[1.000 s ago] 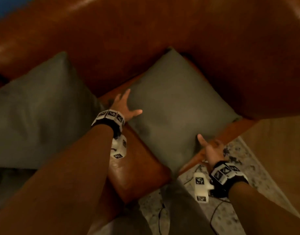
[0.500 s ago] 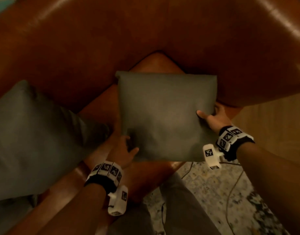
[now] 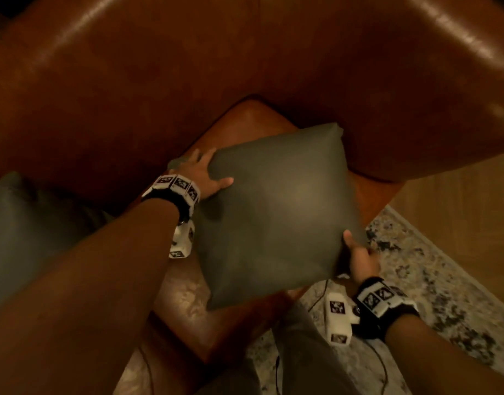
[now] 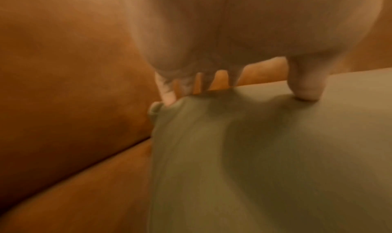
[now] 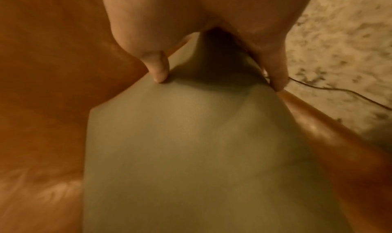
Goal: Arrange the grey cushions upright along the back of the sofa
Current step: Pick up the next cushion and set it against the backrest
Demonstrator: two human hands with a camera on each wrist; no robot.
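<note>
A square grey fabric cushion [image 3: 276, 212] is held over the seat of the brown leather sofa [image 3: 245, 67], at the right end by the armrest, its face tilted toward the head camera. Whether its lower corner touches the seat cannot be told.

The left hand [image 3: 200, 176] grips the cushion's upper left corner: the thumb lies on the front face and the fingers [image 4: 167, 94] curl behind the edge. The right hand [image 3: 360, 259] grips the lower right corner, thumb on the front face, fingers [image 5: 277, 79] wrapped behind it. Both wrists carry white marker bands.

A second grey cushion [image 3: 25, 232] rests at the left against the sofa back, well apart from the held one. A pale mottled rug [image 3: 433, 283] lies on the floor in front of the sofa, with a thin dark cable [image 5: 339, 90] across it.
</note>
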